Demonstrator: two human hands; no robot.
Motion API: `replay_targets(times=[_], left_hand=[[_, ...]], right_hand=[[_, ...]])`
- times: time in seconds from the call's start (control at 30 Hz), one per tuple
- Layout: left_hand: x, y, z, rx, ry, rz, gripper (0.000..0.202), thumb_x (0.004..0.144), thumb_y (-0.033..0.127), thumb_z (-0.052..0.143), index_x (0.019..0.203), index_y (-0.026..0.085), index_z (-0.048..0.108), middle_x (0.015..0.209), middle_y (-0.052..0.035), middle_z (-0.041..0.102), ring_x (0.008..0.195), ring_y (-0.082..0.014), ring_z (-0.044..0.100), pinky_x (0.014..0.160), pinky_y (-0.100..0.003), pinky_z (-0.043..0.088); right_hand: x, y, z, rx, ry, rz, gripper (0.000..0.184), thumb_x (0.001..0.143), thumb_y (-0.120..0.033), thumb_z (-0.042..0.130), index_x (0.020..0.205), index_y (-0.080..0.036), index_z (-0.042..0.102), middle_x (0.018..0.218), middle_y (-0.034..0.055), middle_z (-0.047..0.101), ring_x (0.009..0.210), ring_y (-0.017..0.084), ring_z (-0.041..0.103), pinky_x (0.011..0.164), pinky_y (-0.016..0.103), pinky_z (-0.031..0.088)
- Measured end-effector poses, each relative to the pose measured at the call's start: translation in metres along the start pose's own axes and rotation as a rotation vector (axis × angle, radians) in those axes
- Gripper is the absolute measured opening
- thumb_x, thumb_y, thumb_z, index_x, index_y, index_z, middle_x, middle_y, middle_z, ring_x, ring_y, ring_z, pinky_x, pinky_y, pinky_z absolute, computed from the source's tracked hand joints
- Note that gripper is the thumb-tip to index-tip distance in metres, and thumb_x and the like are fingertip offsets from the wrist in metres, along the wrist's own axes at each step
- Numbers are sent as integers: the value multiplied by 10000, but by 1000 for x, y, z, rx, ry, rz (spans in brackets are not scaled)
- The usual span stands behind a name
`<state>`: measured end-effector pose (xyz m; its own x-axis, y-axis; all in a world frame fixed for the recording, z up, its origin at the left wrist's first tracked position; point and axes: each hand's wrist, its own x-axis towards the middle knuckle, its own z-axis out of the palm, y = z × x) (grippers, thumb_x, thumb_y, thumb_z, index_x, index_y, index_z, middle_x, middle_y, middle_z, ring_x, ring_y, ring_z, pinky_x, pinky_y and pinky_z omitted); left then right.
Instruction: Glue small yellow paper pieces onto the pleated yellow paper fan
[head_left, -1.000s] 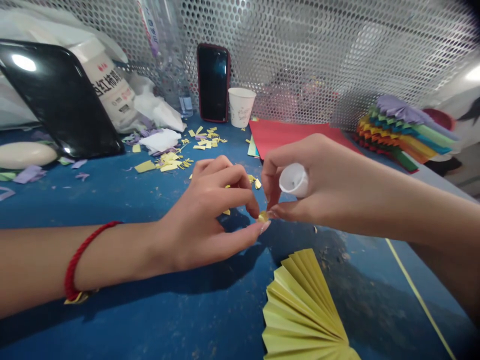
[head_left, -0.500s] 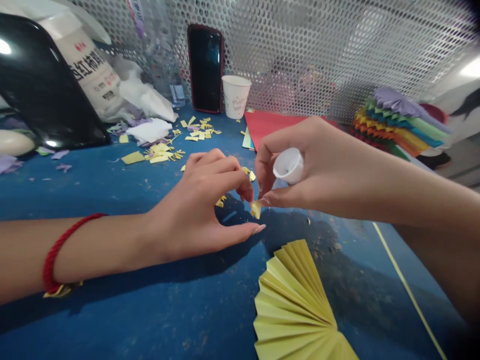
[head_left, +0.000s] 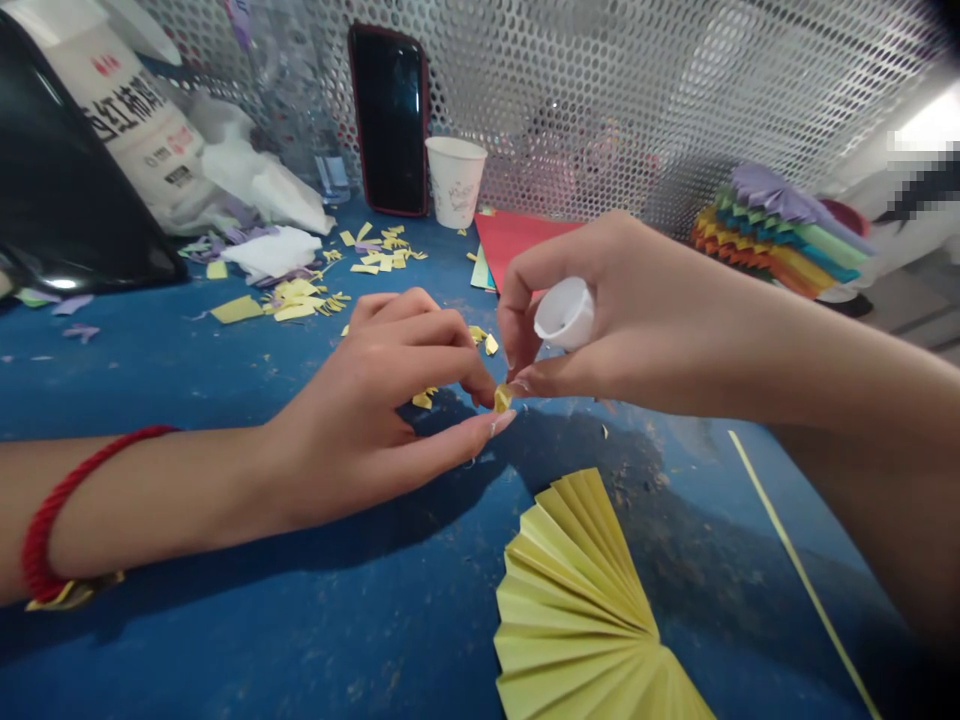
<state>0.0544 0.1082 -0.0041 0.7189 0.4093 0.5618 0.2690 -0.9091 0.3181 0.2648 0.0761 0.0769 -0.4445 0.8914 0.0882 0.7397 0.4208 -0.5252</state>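
**Q:** Entry, please, left to right, with 12 o'clock at the top of the view.

**A:** 9 o'clock: left hand (head_left: 352,420), red cord bracelet (head_left: 45,520) at the wrist. 10 o'clock: black device (head_left: 67,190), white printed packet (head_left: 127,130), tissue (head_left: 270,250), loose paper bits (head_left: 296,305) on a blue table (head_left: 150,620). 11 o'clock: phone (head_left: 388,120) upright against a perforated metal screen (head_left: 570,90). 12 o'clock: paper cup (head_left: 454,180), red paper sheet (head_left: 517,240). 5 o'clock: yellow pleated paper fan (head_left: 577,610). 2 o'clock: right hand (head_left: 637,320), rainbow pleated paper stack (head_left: 780,240). 4 o'clock: thin yellow paper strip (head_left: 799,570).

**Q:** Fingers?

**A:** Right forefinger (head_left: 510,320) and right thumb (head_left: 555,378) are closed to a pinch on a small yellow paper scrap (head_left: 502,398), at dead centre between both hands. The same hand also cradles a white plastic cap (head_left: 564,314). Left forefinger (head_left: 457,365) and left thumb (head_left: 450,440) curve in almost shut around the scrap — whether they grip it or only sit beside it, I cannot tell.

**Q:** Handling note?

**A:** Probably best as shown — fingertips only, light pressure, long nails kept clear of so small a piece.
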Motion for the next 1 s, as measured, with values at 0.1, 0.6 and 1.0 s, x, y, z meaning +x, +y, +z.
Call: replay_targets(times=[0.1, 0.6, 1.0], left_hand=[[0, -3, 0, 1, 3, 15, 102, 969, 300, 630, 908, 266, 705, 900, 12, 658, 903, -197, 544, 853, -358, 342], [3, -5, -1, 76, 41, 79, 101, 996, 232, 603, 956, 248, 694, 932, 13, 657, 869, -166, 566, 808, -339, 381], [4, -5, -3, 93, 6, 72, 86, 974, 181, 618, 986, 233, 685, 951, 4, 652, 889, -161, 549, 830, -341, 376]], right_hand=[[0, -2, -2, -5, -11, 26, 165, 707, -59, 707, 731, -216, 661, 723, -31, 695, 716, 142, 619, 569, 277, 430], [-3, -4, -12, -36, 32, -8, 163, 694, -134, 823, 727, -210, 683, 838, 11, 714, 767, 170, 650, 602, 279, 447], [-4, -5, -10, -93, 70, -35, 92, 749, -138, 750, 766, -204, 688, 859, 10, 728, 868, 168, 684, 626, 260, 486]])
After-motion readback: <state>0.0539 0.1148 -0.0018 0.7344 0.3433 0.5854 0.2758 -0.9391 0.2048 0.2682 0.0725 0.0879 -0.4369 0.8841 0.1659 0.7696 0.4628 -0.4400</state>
